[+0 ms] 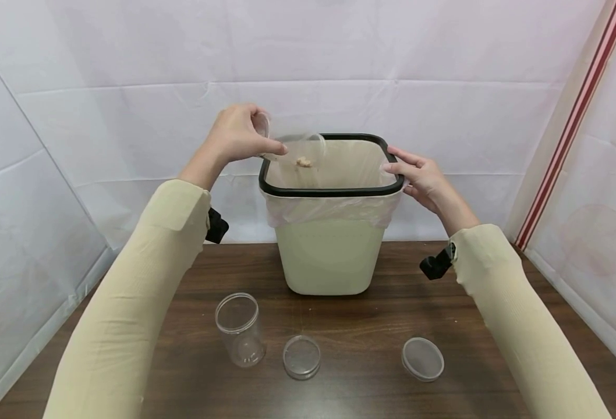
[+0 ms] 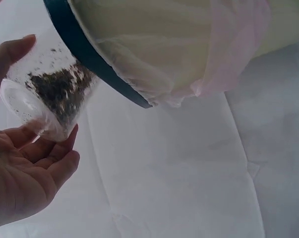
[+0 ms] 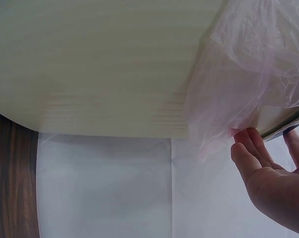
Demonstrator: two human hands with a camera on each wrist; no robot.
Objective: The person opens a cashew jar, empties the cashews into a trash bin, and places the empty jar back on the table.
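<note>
My left hand [image 1: 241,135] grips a clear plastic jar [image 2: 32,104] by its base end, tipped sideways with its mouth over the bin. Dark, flaky crumbs [image 2: 62,91] lie along the lower wall of the jar in the left wrist view; a light brown clump [image 1: 304,162] shows by its mouth in the head view. The pale green trash bin [image 1: 331,256] stands upright, with a black rim [image 1: 334,192] over a thin pinkish liner bag [image 1: 329,209]. At the bin's right side, my right hand [image 1: 425,181] holds the rim, fingers at the liner.
On the dark wooden table [image 1: 360,326], a clear jar [image 1: 241,331] without a lid stands at the front left. Beside it lies a clear round lid [image 1: 301,356], and another lid [image 1: 423,359] is farther right. White sheeting [image 1: 308,58] hangs close behind the bin.
</note>
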